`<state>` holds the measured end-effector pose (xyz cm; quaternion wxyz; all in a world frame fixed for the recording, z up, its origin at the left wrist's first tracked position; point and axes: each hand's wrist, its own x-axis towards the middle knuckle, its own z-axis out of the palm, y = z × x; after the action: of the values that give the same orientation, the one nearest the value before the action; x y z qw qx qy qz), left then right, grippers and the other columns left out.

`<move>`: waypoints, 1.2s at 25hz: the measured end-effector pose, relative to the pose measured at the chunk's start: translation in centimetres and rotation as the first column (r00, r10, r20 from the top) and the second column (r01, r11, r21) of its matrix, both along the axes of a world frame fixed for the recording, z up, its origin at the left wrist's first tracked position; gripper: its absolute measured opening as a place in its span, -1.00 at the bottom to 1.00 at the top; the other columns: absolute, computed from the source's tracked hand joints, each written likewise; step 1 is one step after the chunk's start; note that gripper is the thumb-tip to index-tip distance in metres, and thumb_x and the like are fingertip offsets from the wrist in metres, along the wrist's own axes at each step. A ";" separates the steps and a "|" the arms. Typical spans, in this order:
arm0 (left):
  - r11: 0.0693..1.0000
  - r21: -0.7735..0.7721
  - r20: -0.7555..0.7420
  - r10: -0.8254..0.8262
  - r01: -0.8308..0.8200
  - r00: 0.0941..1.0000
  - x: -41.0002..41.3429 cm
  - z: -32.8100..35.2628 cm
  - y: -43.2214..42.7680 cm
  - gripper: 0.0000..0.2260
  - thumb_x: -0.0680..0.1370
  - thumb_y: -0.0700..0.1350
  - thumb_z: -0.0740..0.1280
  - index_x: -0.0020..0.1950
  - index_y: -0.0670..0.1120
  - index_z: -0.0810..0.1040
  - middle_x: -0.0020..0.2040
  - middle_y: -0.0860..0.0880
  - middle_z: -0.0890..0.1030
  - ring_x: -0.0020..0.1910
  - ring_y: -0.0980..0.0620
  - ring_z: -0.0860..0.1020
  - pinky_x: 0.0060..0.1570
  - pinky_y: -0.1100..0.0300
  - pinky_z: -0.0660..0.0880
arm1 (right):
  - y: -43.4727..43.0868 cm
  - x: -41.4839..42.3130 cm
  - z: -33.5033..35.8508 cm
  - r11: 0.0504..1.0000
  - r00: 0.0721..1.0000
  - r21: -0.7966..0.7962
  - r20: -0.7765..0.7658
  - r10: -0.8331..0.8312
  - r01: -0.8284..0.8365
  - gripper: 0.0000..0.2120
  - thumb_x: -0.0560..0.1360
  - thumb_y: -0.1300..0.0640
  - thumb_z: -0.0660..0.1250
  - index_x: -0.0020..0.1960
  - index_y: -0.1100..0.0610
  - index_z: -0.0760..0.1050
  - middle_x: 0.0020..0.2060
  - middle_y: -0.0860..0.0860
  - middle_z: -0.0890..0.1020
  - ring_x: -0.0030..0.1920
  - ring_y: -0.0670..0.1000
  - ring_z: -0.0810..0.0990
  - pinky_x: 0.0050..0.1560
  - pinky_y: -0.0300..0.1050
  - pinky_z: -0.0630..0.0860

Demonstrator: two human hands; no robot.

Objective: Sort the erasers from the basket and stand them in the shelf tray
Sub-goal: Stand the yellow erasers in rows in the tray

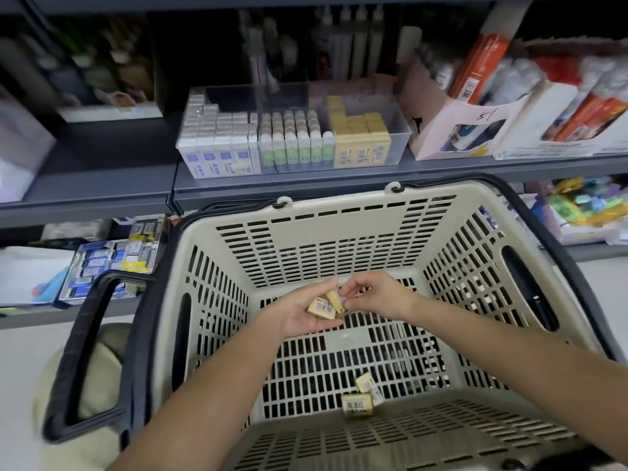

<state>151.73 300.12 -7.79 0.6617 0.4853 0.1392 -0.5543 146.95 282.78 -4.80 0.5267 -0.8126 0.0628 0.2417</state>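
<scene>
Head view, and everything centres on the beige slotted plastic basket (339, 232) with its dark handles. Both hands are inside it, meeting over the middle of its floor. The left hand (302, 317) lies palm up, its grip loosely curled round a flat yellow eraser (319, 309) with a barcode label facing up. The right hand (373, 295) comes in from the basket's right side, and its grip is a fine pinch of thumb and fingertips on a small yellow eraser (334, 298), which stands tilted just against the flat one in the left palm.

Down on the basket's floor, close to its near wall, a little cluster of loose yellow erasers (362, 397) lies jumbled, touching each other.

Beyond the basket's far rim, on the grey metal shelf (112, 185), sits the clear plastic shelf tray (402, 130). In it stand rows of upright erasers: white ones with blue labels (217, 147) at the end over the basket's left side, white ones with green labels (295, 144) in the middle, and yellow boxed ones (362, 141) at the right end, packed side by side. A pink cardboard box (438, 130) stands just right of the tray.
</scene>
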 end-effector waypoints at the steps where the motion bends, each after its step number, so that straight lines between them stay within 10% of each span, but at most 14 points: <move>1: 1.000 0.003 0.023 -0.029 0.029 0.999 0.0 0.0 0.3 -0.82 0.44 -0.07 0.43 -0.07 -0.15 0.60 -0.16 -0.15 0.67 -0.15 -0.05 0.66 -0.20 0.13 0.60 | -0.1 -0.1 0.0 1.000 1.000 0.018 -0.014 0.004 -0.004 -0.84 0.42 0.27 0.42 -0.02 0.16 0.55 -0.11 0.04 0.60 -0.18 -0.05 0.54 -0.17 -0.28 0.52; 5: 0.986 0.115 0.059 -0.131 0.124 0.990 0.3 0.7 1.5 -0.97 0.50 -0.23 0.36 -0.09 -0.15 0.53 -0.20 -0.15 0.64 -0.22 -0.04 0.65 -0.28 0.22 0.60 | -0.5 -1.6 -0.5 0.973 0.974 -0.135 -0.150 0.167 -0.188 -0.84 0.44 0.18 0.40 0.01 0.09 0.54 -0.08 0.00 0.60 -0.10 -0.06 0.56 -0.11 -0.28 0.49; 9: 0.948 0.229 0.083 -0.245 0.221 0.966 0.2 1.1 2.7 -0.89 0.49 -0.24 0.38 -0.02 -0.12 0.50 -0.16 -0.12 0.63 -0.22 -0.01 0.66 -0.31 0.23 0.59 | 0.5 -4.8 -2.8 0.649 0.741 -0.365 -0.412 0.530 -0.667 -0.50 0.38 -0.12 0.43 0.23 0.05 0.40 0.04 -0.01 0.52 -0.05 -0.07 0.46 -0.13 -0.21 0.37; 17: 0.940 0.219 0.053 -0.281 0.263 0.958 -0.4 0.4 2.8 -0.90 0.47 -0.25 0.39 -0.10 -0.10 0.51 -0.20 -0.12 0.62 -0.23 0.00 0.63 -0.32 0.25 0.58 | 2.9 -6.2 -3.4 0.532 0.682 -0.436 -0.352 0.642 -0.726 -0.58 0.37 -0.03 0.45 0.12 0.10 0.43 -0.07 -0.01 0.50 -0.12 -0.03 0.42 -0.37 -0.21 0.27; 22: 0.950 0.199 0.041 -0.254 0.241 0.966 -0.6 0.3 2.7 -0.87 0.46 -0.26 0.41 -0.07 -0.08 0.52 -0.21 -0.12 0.63 -0.22 -0.03 0.65 -0.32 0.18 0.59 | 3.4 -6.2 -3.0 0.499 0.621 -0.373 -0.397 0.676 -0.782 -0.58 0.41 0.06 0.40 0.23 0.13 0.45 0.11 0.04 0.54 -0.06 -0.05 0.43 -0.15 -0.24 0.33; 30: 0.998 -0.009 0.030 0.062 -0.062 0.998 0.3 2.3 1.6 -0.61 0.32 -0.10 0.53 0.09 -0.17 0.56 -0.06 -0.20 0.67 -0.02 -0.16 0.64 -0.11 -0.08 0.58 | -0.5 0.0 4.6 0.995 0.990 -0.028 -0.106 0.091 -0.095 -0.85 0.43 0.17 0.40 -0.01 0.09 0.52 -0.16 -0.02 0.62 -0.21 -0.09 0.55 -0.15 -0.23 0.45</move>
<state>151.99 301.71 -5.52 0.6826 0.4862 0.1420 -0.5267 146.92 282.28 -0.24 0.4973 -0.8094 0.0564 0.3072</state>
